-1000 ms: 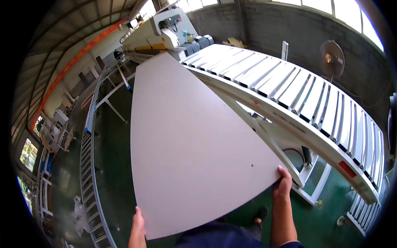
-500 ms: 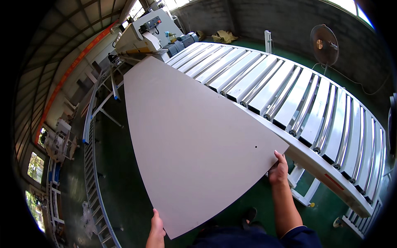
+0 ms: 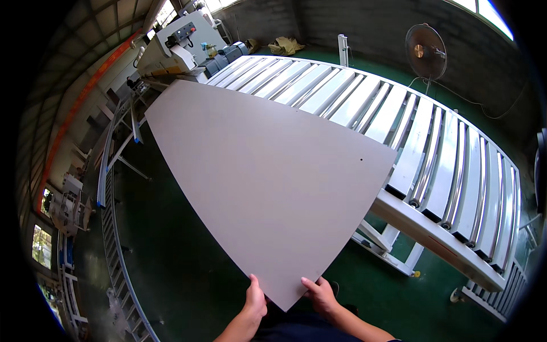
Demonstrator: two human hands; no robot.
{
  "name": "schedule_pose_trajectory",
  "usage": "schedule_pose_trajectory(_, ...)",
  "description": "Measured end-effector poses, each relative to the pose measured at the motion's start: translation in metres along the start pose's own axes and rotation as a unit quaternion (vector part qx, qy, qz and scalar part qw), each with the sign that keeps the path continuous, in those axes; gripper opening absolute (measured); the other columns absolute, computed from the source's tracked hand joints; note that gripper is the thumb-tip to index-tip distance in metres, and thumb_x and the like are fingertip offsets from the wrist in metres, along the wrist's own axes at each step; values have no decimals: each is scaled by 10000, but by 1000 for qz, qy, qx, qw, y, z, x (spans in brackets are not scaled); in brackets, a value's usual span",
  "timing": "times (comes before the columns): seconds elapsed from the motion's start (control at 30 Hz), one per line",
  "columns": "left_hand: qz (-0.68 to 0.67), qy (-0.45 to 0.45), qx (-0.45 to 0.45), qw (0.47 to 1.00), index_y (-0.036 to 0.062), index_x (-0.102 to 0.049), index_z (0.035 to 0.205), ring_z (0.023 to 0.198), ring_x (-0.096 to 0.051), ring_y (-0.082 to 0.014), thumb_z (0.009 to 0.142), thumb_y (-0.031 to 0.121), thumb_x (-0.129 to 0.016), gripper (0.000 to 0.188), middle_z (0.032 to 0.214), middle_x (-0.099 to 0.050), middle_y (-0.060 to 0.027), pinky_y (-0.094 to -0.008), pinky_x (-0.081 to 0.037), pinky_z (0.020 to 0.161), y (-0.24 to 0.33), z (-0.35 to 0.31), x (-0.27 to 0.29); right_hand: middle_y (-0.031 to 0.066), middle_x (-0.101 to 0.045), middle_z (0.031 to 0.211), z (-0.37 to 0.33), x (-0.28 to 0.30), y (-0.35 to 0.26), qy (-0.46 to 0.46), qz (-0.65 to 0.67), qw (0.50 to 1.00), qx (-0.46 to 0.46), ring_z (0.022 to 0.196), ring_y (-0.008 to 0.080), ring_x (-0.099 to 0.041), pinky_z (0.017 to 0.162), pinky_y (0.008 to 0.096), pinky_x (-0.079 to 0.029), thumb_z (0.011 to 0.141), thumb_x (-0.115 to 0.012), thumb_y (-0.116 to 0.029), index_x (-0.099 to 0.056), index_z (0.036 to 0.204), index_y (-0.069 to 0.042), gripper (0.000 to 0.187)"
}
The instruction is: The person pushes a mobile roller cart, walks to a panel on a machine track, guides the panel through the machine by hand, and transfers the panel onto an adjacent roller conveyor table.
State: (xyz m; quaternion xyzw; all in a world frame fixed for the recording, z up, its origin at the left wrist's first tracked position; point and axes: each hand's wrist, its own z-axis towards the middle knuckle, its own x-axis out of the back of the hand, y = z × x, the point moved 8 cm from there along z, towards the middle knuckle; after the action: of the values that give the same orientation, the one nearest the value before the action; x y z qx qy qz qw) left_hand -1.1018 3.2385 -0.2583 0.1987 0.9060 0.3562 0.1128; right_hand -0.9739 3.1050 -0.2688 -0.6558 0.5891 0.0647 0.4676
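Note:
A large flat light-grey panel (image 3: 262,171) stretches away from me, with a small dark hole near its right corner. My left hand (image 3: 255,297) grips the left edge close to the near corner, thumb on top. On the other side of that corner my right hand (image 3: 321,294) is closed on the edge, its thumb also on the upper face. The fingers of both hands are mostly hidden under the panel. Its right part overlaps the white roller conveyor (image 3: 421,165), covering the ends of several rollers.
A grey machine with a control box (image 3: 181,35) stands at the far end of the conveyor. A round fan (image 3: 426,52) is by the dark wall. Along the left runs a curved roller track (image 3: 114,245). Yellowish sheeting (image 3: 285,45) lies near the wall.
My right hand has moved from the panel's right corner to the near corner, beside my left hand. The panel has turned, its right corner now farther over the rollers.

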Motion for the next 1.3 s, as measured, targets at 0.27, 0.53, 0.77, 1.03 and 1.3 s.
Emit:
schedule_pose_trajectory(0.27,-6,-199,37,979,55,-359,1383,1227,-483,-262,980,577,-167,687,1344,-485,-129,-446,-429,978,-6,-2,-99,136,-597,1136,7,53,-41,182,60,970,147,1031,245,-570,912,391,-456,892,-656,-271,-519,1183,52,456)
schedule_pose_trajectory(0.53,-58,-433,140,889,35,-263,1444,1295,-423,-291,955,620,-229,764,1417,-423,-150,-416,-348,1063,-4,9,-129,119,-637,1042,7,63,-84,299,40,929,214,931,211,-602,844,338,-479,916,-630,-257,-567,1101,65,377)
schedule_pose_trajectory(0.77,-127,-516,246,811,23,-247,1443,1367,-313,-284,999,446,-336,619,1488,-304,-141,-436,-268,1136,4,40,-138,107,-640,1056,31,72,-98,346,13,914,210,962,212,-604,851,341,-485,930,-609,-242,-570,1126,58,361)
schedule_pose_trajectory(1.03,-144,-542,248,790,-13,-261,1420,1350,-343,-284,1019,333,-343,536,1449,-352,-161,-428,-284,1132,0,66,-187,145,-641,1033,60,106,-136,358,-32,912,197,933,242,-614,841,374,-489,885,-664,-342,-581,1070,103,489)
schedule_pose_trajectory(1.3,-123,-513,228,818,-24,-281,1404,1332,-370,-307,1014,318,-368,526,1436,-369,-168,-443,-305,1118,-3,82,-206,132,-641,1006,77,125,-143,356,-43,908,218,902,220,-604,824,360,-489,876,-672,-371,-595,1040,104,509)
